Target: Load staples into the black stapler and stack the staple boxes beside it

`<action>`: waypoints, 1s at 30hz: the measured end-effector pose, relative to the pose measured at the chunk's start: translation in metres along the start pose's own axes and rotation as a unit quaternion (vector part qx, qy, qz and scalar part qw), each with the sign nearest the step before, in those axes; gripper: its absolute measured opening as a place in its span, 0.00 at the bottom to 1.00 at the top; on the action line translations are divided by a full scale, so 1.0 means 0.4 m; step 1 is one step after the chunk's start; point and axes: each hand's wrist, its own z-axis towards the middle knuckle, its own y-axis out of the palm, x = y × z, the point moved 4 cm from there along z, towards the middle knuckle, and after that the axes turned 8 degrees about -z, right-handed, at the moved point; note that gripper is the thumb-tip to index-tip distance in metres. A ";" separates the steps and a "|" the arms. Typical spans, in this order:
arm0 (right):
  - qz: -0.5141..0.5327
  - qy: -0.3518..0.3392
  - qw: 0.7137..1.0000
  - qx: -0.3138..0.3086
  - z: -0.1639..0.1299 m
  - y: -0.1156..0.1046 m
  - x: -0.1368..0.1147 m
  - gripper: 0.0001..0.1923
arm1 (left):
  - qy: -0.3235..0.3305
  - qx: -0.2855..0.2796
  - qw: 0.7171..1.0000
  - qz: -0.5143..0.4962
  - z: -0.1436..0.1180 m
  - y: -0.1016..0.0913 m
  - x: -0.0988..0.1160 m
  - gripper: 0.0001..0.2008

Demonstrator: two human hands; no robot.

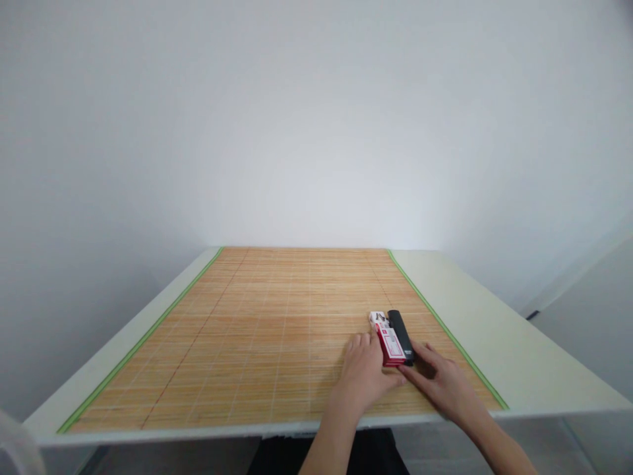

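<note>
A small red and white box (390,342) lies on the bamboo mat, right of the middle. At its far end is a white piece with a dark picture (380,318); whether it is a separate box I cannot tell. Close along the right side lies a long black object (401,335), which looks like a stapler. My left hand (363,366) rests at the box's left side, fingertips against it and thumb stretched out near its front end. My right hand (440,376) is at the black object's right side, fingers and thumb apart, thumb tip by the box's front corner.
The bamboo mat (237,336) with green edging covers most of the white table (494,330). A pale wall (316,132) stands behind the table. The table's front edge runs just below my hands. A blurred pale object (17,448) shows at the lower left.
</note>
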 end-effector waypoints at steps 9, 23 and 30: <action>0.000 0.050 0.999 0.007 -0.009 -0.016 0.052 0.31 | 0.048 -0.009 0.999 -0.010 0.053 0.011 -0.016 0.33; -0.015 0.062 0.997 0.035 -0.012 -0.009 0.067 0.33 | 0.104 0.037 0.993 0.029 0.140 0.002 -0.086 0.62; -0.008 0.061 0.998 0.020 -0.008 -0.015 0.056 0.33 | 0.087 0.039 0.995 0.033 0.133 0.016 -0.080 0.64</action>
